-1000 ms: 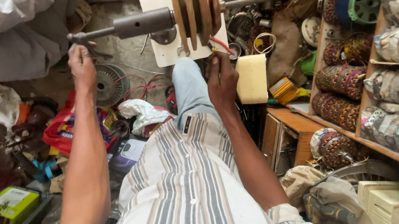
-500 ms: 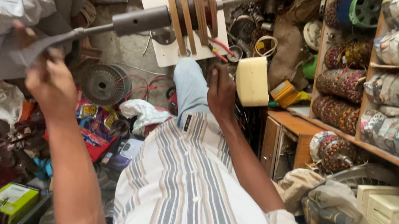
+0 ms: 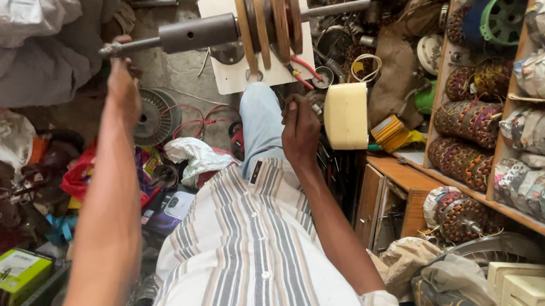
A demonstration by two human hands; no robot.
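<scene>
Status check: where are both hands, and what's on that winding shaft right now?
Left hand up at the end of the metal shaft. Right hand on the knee, pinching something small. Wooden discs on the shaft. Another person's white sleeve close by.

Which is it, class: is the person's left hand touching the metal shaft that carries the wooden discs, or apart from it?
Touching. The head view shows the left hand closed on the thin end of the metal shaft, with no gap visible.

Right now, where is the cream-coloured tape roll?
In the head view the cream tape roll sits right of centre, just beyond the right hand resting on the knee, below the wooden winding discs and left of the wooden cabinet.
</scene>
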